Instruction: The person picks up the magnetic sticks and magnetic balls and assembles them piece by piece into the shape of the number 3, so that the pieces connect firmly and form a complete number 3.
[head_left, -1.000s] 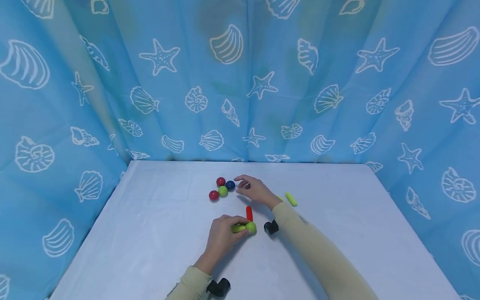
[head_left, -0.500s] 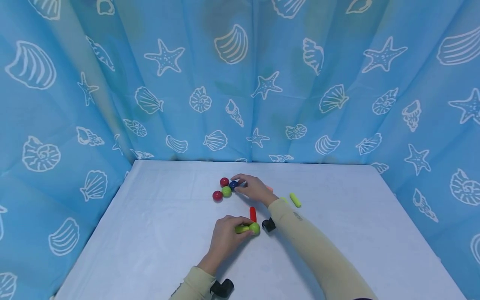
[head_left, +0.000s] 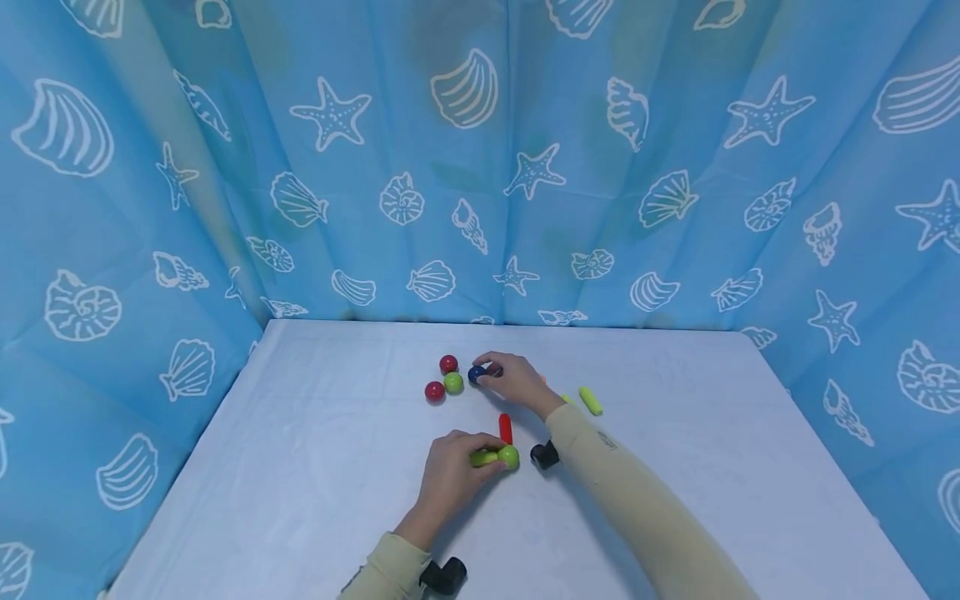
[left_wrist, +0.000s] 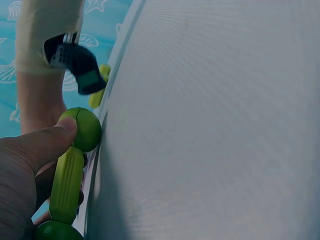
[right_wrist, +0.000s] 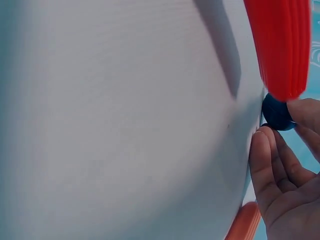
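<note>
My left hand (head_left: 450,471) pinches a green ball (head_left: 509,457) with a yellow-green stick (head_left: 483,457) running back from it under the fingers. In the left wrist view, this stick (left_wrist: 67,185) has a second green ball (left_wrist: 57,231) at its other end. A red stick (head_left: 506,428) lies beyond the held ball; whether the two join, I cannot tell. Farther back, my right hand (head_left: 517,382) pinches a dark blue ball (head_left: 477,375) between thumb and fingers. The right wrist view has the red stick (right_wrist: 282,50) close up, above the blue ball (right_wrist: 277,112).
Two red balls (head_left: 448,364) and a green ball (head_left: 453,382) rest left of the right hand. Yellow-green sticks (head_left: 590,400) lie beyond the right wrist. An orange stick (right_wrist: 244,221) shows partly behind the right hand. Blue shell-patterned curtain (head_left: 480,167) backs the white table (head_left: 300,467).
The right hand reached the blue ball, took it between thumb and fingers, and drew it slightly right, away from the red and green balls. The left hand kept its hold.
</note>
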